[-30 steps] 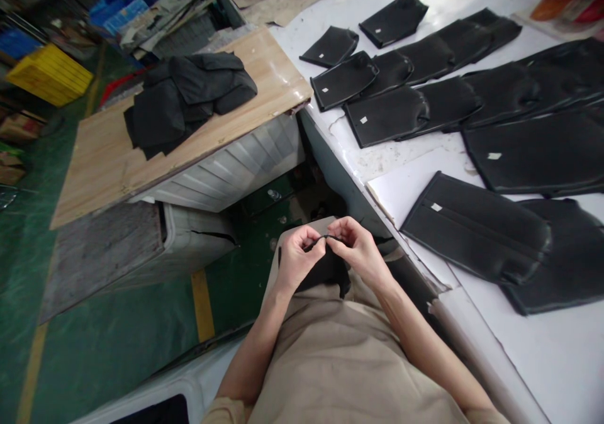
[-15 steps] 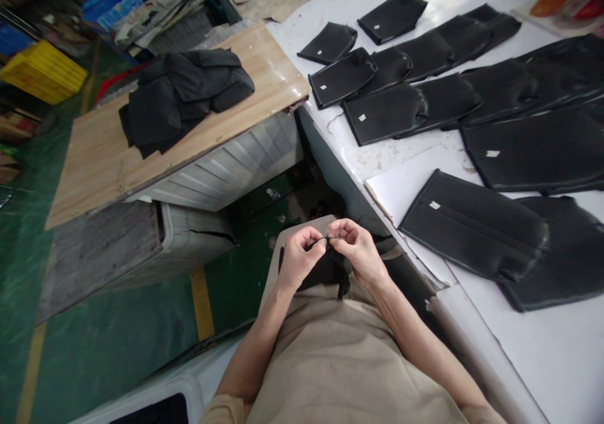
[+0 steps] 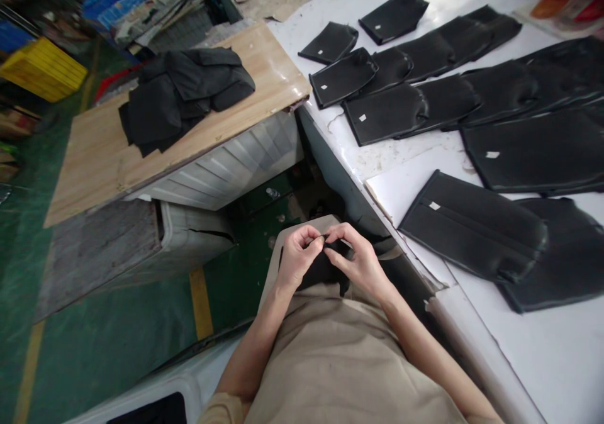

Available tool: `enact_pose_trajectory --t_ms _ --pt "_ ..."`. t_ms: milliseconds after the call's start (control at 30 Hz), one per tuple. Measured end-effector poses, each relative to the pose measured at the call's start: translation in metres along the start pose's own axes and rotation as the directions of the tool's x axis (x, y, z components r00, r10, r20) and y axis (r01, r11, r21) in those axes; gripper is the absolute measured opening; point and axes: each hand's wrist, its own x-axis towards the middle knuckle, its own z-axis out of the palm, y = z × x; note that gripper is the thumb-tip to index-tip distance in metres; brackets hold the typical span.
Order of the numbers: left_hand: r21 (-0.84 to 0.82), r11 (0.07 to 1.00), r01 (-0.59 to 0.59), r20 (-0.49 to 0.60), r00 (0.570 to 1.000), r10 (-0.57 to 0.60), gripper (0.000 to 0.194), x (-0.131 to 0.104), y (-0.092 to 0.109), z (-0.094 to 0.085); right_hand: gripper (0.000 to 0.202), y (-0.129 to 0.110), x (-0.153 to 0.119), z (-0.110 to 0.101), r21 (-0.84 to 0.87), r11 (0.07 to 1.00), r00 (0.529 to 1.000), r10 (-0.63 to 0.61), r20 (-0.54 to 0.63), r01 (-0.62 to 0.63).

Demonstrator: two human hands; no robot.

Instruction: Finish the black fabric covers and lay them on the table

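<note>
My left hand (image 3: pixel 301 254) pinches the edge of a black fabric piece (image 3: pixel 323 272) above my lap. Close beside it, my right hand (image 3: pixel 356 257) has its thumb and forefinger curved toward the same edge, near the left fingertips. The thumb and forefinger of the right hand are apart at the knuckles, and whatever lies between their tips is too small to make out. The black piece hangs down over my lap, partly hidden by both hands.
On the white table (image 3: pixel 542 348) at the right lie several black padded pieces (image 3: pixel 476 223) with small white tags. A pile of black fabric (image 3: pixel 184 94) rests on the wooden board (image 3: pixel 94 160) at the left. A yellow crate (image 3: pixel 44 68) stands far left.
The thumb and forefinger of my right hand have spread wider, and its thumb has moved down from the left fingertips. My left hand keeps its pinch almost in place.
</note>
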Motion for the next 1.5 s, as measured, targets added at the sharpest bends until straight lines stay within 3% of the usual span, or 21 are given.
enact_pose_trajectory --t_ms 167,367,567,867,1033,1300,1500 --pt "0.031 1.000 0.003 0.011 1.000 -0.003 0.021 0.000 0.003 -0.003 0.009 0.002 0.001 0.002 0.074 0.990 0.991 0.127 -0.045 -0.123" --pt "0.034 0.999 0.029 0.137 0.990 -0.033 0.022 0.000 0.001 -0.011 0.021 0.006 0.002 -0.002 0.252 0.932 0.961 0.275 -0.024 -0.260" --pt "0.001 0.999 0.039 0.206 0.978 -0.038 0.024 -0.002 -0.002 -0.014 0.025 0.006 0.003 -0.004 0.336 0.879 0.935 0.353 0.018 -0.338" --pt "-0.049 0.995 0.083 0.205 0.976 -0.071 0.030 -0.004 0.001 -0.013 0.030 -0.006 0.009 -0.006 0.362 0.841 0.907 0.420 0.031 -0.402" --pt "-0.092 0.991 0.096 0.218 0.973 -0.074 0.031 -0.005 0.001 -0.014 0.028 -0.005 0.008 -0.008 0.369 0.843 0.913 0.406 0.044 -0.392" --pt "-0.168 0.963 0.210 0.249 0.954 -0.165 0.034 -0.001 0.001 -0.017 0.018 -0.004 0.006 -0.010 0.272 0.927 0.965 0.239 0.105 -0.259" --pt "-0.207 0.964 0.165 0.192 0.973 -0.125 0.029 -0.001 0.004 -0.025 0.014 -0.008 0.003 -0.005 0.171 0.977 0.991 0.132 -0.009 -0.128"
